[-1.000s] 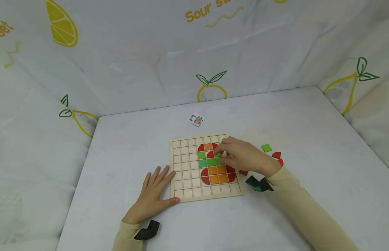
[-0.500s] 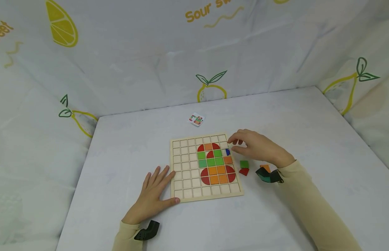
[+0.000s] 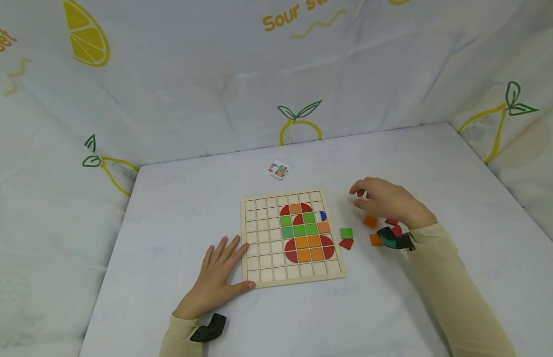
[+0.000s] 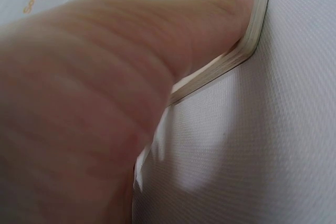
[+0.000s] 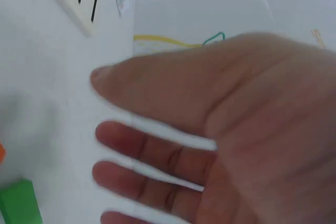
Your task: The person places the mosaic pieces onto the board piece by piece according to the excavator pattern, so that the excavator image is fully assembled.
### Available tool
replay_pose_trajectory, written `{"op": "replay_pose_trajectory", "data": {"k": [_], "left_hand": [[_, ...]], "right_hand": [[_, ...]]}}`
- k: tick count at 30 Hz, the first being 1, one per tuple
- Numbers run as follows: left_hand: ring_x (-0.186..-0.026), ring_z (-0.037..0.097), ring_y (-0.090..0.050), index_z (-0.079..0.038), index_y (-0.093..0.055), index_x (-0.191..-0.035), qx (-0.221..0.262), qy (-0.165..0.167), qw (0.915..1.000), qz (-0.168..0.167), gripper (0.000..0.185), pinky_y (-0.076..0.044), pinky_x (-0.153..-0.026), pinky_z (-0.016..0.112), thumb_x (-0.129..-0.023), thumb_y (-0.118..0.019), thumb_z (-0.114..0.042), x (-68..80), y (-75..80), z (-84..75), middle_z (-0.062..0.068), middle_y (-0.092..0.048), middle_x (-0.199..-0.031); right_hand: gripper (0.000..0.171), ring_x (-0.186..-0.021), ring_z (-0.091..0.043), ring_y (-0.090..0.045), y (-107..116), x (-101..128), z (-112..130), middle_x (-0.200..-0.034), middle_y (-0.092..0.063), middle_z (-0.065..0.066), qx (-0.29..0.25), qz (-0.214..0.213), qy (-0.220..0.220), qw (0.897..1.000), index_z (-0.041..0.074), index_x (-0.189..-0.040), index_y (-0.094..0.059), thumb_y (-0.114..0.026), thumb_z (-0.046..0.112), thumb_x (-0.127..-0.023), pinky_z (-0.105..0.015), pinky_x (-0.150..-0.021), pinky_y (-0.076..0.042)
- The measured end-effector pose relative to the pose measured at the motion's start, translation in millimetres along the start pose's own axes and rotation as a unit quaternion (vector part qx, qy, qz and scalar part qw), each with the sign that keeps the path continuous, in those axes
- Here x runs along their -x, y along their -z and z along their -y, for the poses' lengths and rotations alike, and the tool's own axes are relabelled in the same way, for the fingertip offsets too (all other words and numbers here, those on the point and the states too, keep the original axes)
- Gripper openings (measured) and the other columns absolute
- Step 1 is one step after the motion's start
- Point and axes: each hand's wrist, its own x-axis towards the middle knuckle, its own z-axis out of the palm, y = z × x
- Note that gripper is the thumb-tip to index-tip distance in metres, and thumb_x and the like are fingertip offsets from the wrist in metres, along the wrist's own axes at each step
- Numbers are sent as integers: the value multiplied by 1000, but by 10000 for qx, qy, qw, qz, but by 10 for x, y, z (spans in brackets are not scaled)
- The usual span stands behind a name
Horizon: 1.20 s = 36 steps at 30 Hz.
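Observation:
A wooden grid board [image 3: 263,238] lies on the white table, with red, green and orange pieces filling its right half and a blue piece [image 3: 322,216] near the right edge. My left hand [image 3: 234,267] lies flat beside the board's front left corner. Its thumb [image 4: 157,51] presses against the board's edge [image 4: 252,40]. My right hand [image 3: 359,197] hovers to the right of the board, fingers [image 5: 136,145] relaxed and spread, holding nothing. Just below it lie an orange square [image 3: 370,221] and small red pieces [image 3: 391,222].
More loose pieces lie right of the board: a green square [image 3: 346,233], a red piece [image 3: 346,243] and another orange square [image 3: 375,239]. A small pattern card [image 3: 278,169] sits behind the board. Printed cloth walls enclose the table on three sides.
My right hand has lifted off the board's upper right and moved right over the loose pieces, leaving the blue piece in the grid. The left hand has not moved.

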Motion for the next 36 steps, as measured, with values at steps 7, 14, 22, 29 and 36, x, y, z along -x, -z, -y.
{"op": "replay_pose_trajectory", "data": {"k": [7,14,22,29,36], "left_hand": [[-160,33,-2,-22,-36,-159,19,3,10000,-16,91,6,-126,59,-84,-73,-58,-3,-5,3,2,-18,-172],[-161,32,-1,-23,-35,-159,-33,28,10000,4,92,6,-126,58,-84,-73,-59,-7,-15,18,1,-17,-172],[-160,33,-1,-24,-35,-160,-35,24,10000,11,92,6,-126,58,-84,-72,-60,-7,-17,20,1,-17,-172],[-160,33,-1,-24,-34,-160,10,0,10000,-14,92,7,-126,58,-84,-72,-60,-6,-20,16,2,-17,-172],[-160,33,-2,-24,-35,-159,14,-18,10000,-39,91,6,-126,58,-84,-73,-59,-1,-12,15,2,-18,-171]], "right_hand": [[33,-92,-26,-59,68,21,-179,-116,-64,-18,412,298,-350,9981,3,-124,-66,-64,14,-93,-46,-74,-57],[36,-98,-33,-52,55,15,-258,-115,-60,-23,372,738,-496,9953,0,-120,-64,-66,2,-85,-41,-74,-56],[59,-110,-39,-46,9,14,-306,-129,-53,-27,155,1072,-614,9922,1,-128,-58,-83,21,-80,-47,-83,-55],[49,-103,-35,-49,-39,-59,-336,-119,-57,-23,151,766,-513,9956,-1,-125,-60,-78,24,-87,-47,-83,-55],[40,-100,-29,-54,-174,-184,-318,-112,-64,-17,152,170,-302,9993,-1,-122,-66,-71,27,-93,-48,-90,-54]]}}
